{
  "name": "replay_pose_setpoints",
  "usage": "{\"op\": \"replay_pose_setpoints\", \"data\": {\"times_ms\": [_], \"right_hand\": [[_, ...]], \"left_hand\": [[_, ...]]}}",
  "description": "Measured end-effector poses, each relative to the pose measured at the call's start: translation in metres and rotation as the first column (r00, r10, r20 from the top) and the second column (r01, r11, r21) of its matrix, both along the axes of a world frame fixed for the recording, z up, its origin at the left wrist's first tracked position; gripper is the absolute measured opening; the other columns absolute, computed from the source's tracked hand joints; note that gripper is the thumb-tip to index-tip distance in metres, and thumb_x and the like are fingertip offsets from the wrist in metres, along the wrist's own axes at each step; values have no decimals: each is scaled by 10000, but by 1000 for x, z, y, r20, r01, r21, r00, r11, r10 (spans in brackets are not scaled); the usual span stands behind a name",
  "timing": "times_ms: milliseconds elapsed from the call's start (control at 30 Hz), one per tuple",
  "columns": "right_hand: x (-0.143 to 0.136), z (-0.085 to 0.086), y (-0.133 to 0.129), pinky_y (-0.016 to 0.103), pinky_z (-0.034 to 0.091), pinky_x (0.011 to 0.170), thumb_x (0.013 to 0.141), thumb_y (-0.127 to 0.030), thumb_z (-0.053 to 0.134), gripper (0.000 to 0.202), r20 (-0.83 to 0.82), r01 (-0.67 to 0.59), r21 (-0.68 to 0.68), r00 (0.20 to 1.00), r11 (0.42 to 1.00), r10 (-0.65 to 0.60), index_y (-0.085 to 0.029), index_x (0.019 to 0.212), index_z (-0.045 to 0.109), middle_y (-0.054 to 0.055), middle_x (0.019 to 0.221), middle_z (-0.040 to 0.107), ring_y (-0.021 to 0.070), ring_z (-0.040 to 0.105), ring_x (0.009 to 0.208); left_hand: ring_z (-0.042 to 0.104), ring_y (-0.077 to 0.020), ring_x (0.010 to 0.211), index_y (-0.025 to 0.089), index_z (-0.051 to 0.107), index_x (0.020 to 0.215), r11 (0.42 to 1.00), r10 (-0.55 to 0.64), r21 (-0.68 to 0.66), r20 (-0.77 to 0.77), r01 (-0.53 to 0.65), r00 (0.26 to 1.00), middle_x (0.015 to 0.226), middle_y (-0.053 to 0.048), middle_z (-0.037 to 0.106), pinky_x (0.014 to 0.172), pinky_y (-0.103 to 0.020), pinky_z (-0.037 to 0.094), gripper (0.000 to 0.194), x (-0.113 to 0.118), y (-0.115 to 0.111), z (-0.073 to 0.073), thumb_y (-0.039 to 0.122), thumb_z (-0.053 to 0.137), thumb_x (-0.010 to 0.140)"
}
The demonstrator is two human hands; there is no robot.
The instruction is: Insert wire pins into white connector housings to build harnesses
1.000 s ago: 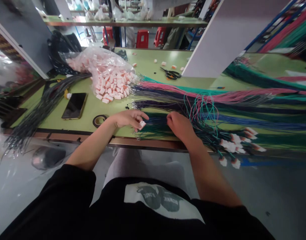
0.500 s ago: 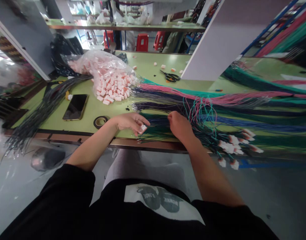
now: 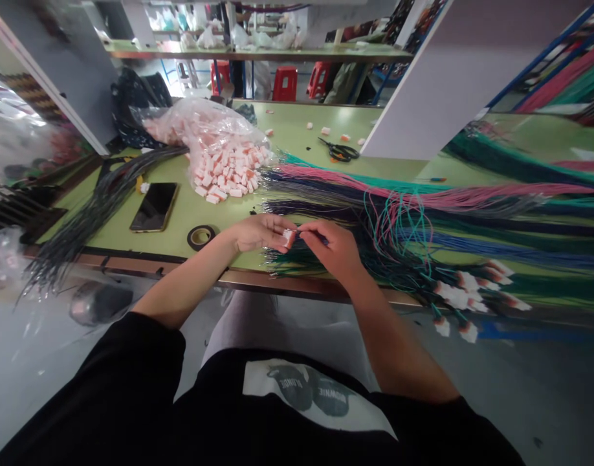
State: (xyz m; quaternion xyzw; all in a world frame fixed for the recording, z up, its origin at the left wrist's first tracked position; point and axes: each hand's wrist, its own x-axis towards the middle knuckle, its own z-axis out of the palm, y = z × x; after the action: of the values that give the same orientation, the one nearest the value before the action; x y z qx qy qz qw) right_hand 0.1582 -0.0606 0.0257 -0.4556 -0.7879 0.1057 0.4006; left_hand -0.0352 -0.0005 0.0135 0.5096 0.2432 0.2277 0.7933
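Note:
My left hand [image 3: 264,234] holds a small white and orange connector [image 3: 288,237] between thumb and fingers, above the green table. Close to its right side, my right hand [image 3: 332,246] pinches a thin dark wire [image 3: 301,230], whose end is at the connector; whether it is inside cannot be made out. Dark green wires [image 3: 297,259] lie beneath both hands. Behind them run bundles of pink wires [image 3: 336,178] and dark wires. A pile of loose connectors [image 3: 229,169] spills from a clear plastic bag [image 3: 200,120].
On the left are a phone [image 3: 154,207], a roll of black tape [image 3: 201,237] and a grey wire bundle [image 3: 117,178]. Black scissors [image 3: 340,151] lie farther back by a white post [image 3: 423,84]. Wired connectors [image 3: 455,294] hang over the front edge at right.
My right hand has moved left to the connector and now shows a wire in its fingertips. My left hand still holds the connector. The view has shifted slightly.

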Motion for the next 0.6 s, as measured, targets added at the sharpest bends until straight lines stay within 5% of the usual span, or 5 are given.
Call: {"op": "replay_pose_setpoints", "data": {"times_ms": [333,600], "right_hand": [[1,-4,-10,259,388,597,754,-243,495,134,44,184,-114,983,976,-180,-215,681,603,14,678,645,137,526,595],[-6,-7,-11,259,368,613,742,-232,470,142,142,215,-92,969,972,-201,-211,659,584,30,671,631,149,522,625]], "left_hand": [[640,-107,650,105,674,900,999,44,13,58,-45,997,714,-14,671,699,-269,546,360,3,0,-2,73,793,562],[647,-107,671,102,664,935,997,57,58,10,-57,998,750,-18,671,752,-294,542,372,3,1,-4,90,788,585]]}}
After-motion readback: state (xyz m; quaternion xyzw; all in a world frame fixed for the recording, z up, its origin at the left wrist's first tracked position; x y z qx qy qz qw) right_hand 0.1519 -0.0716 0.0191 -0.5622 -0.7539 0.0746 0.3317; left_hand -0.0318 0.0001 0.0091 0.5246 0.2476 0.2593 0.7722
